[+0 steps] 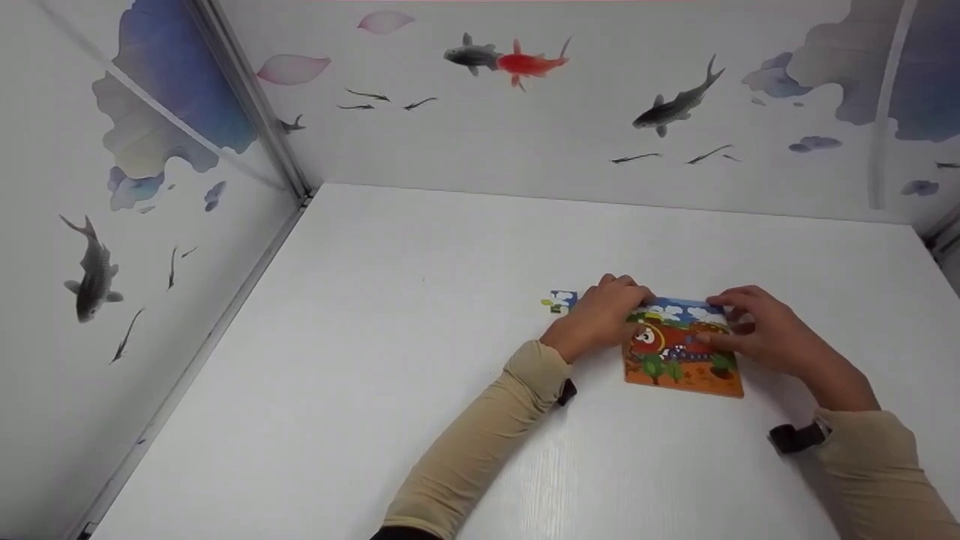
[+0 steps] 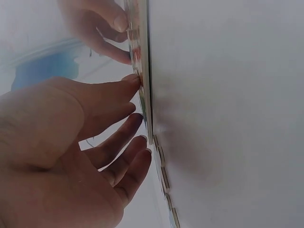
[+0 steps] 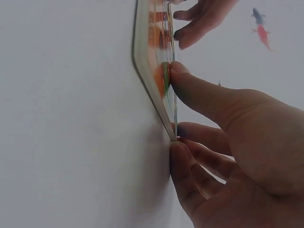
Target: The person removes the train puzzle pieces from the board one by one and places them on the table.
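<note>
Head view, hands touching puzzle, pieces nearby.

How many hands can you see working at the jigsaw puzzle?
2: the left hand is at the far left corner of the jigsaw puzzle, and the right hand is at its far right corner.

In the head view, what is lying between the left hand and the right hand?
A colourful picture puzzle lies between the left hand and the right hand; the head view shows it, with both hands touching it.
</note>
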Available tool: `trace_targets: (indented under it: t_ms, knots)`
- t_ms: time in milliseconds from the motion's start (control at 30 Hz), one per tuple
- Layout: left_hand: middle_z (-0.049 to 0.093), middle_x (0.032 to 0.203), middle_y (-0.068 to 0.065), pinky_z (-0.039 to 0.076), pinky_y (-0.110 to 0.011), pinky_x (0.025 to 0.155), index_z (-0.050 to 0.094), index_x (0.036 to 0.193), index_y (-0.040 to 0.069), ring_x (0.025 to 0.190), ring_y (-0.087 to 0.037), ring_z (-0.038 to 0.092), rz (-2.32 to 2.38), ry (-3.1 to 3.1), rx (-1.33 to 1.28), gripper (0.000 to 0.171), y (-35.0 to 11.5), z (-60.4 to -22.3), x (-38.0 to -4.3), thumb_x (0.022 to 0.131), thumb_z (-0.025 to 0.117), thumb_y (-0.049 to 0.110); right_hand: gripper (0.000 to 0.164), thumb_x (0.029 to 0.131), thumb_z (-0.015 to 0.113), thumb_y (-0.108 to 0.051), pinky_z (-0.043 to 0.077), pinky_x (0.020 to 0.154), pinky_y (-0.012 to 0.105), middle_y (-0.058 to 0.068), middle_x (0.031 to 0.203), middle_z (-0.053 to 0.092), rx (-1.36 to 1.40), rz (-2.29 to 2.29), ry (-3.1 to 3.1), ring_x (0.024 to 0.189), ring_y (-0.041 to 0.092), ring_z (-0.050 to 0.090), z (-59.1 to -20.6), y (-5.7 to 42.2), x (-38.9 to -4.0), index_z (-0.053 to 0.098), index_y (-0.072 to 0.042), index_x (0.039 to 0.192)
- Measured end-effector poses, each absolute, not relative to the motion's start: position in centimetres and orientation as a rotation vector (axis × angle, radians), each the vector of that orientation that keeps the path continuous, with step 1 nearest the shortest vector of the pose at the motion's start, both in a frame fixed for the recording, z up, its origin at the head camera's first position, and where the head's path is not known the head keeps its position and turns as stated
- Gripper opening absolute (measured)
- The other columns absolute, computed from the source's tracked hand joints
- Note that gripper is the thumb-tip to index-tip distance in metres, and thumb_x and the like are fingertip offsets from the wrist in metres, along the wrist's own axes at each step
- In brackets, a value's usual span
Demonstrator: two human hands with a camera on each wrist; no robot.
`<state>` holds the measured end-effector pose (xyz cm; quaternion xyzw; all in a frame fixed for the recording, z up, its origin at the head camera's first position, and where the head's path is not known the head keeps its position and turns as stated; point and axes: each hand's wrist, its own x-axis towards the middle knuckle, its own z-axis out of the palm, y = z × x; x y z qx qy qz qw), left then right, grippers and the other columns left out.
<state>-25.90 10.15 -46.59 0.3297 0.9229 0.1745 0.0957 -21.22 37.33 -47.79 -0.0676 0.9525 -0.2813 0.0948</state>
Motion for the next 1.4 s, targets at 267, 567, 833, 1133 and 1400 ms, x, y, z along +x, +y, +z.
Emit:
trace_targets:
  t_ms: [267,567,833,1133,1400]
  knots:
    - [0.061,0.149,0.006,0.041,-0.026,0.122,0.059,0.155,0.027,0.139,-0.012,0.049,0.595,2.686,0.907,0.054,10.42,-46.28,-26.11,0.104,0.076,0.028,0.08,0.097,0.079,-0.054,0.053,0.109,0.066,0.028,0.15,0.045,-0.192,-0.822,2.809,0.128,0.047,0.053,-47.54,37.26,-21.27,0.056,-0.001,0.153]
    - [0.057,0.146,0.007,0.038,-0.022,0.123,0.064,0.15,0.029,0.138,-0.01,0.044,0.644,2.703,0.936,0.053,10.54,-46.11,-26.19,0.1,0.079,0.02,0.078,0.097,0.08,-0.051,0.053,0.109,0.066,0.029,0.152,0.045,-0.19,-0.823,2.813,0.128,0.047,0.053,-47.65,37.3,-21.29,0.056,-0.001,0.153]
    - [0.06,0.152,0.006,0.035,-0.025,0.127,0.066,0.149,0.025,0.144,-0.013,0.048,0.588,2.673,1.096,0.052,10.4,-46.14,-26.51,0.101,0.076,0.012,0.077,0.097,0.08,-0.049,0.054,0.107,0.065,0.028,0.15,0.047,-0.222,-0.818,2.841,0.125,0.045,0.055,-47.75,37.28,-21.21,0.057,0.0,0.152]
    - [0.07,0.141,0.006,0.046,-0.023,0.116,0.068,0.148,0.02,0.13,-0.009,0.06,0.493,2.654,1.142,0.044,10.36,-46.51,-26.66,0.105,0.074,0.027,0.077,0.097,0.08,-0.05,0.053,0.108,0.066,0.029,0.149,0.047,-0.239,-0.822,2.838,0.125,0.046,0.055,-47.74,37.32,-21.18,0.057,0.001,0.151]
    - [0.073,0.136,0.007,0.051,-0.027,0.113,0.07,0.146,0.025,0.125,-0.01,0.065,0.271,2.747,1.226,0.038,10.65,-46.6,-26.1,0.108,0.07,0.03,0.077,0.098,0.079,-0.05,0.052,0.108,0.067,0.029,0.149,0.047,-0.224,-0.816,2.833,0.125,0.047,0.054,-47.72,37.31,-21.22,0.056,0.0,0.152]
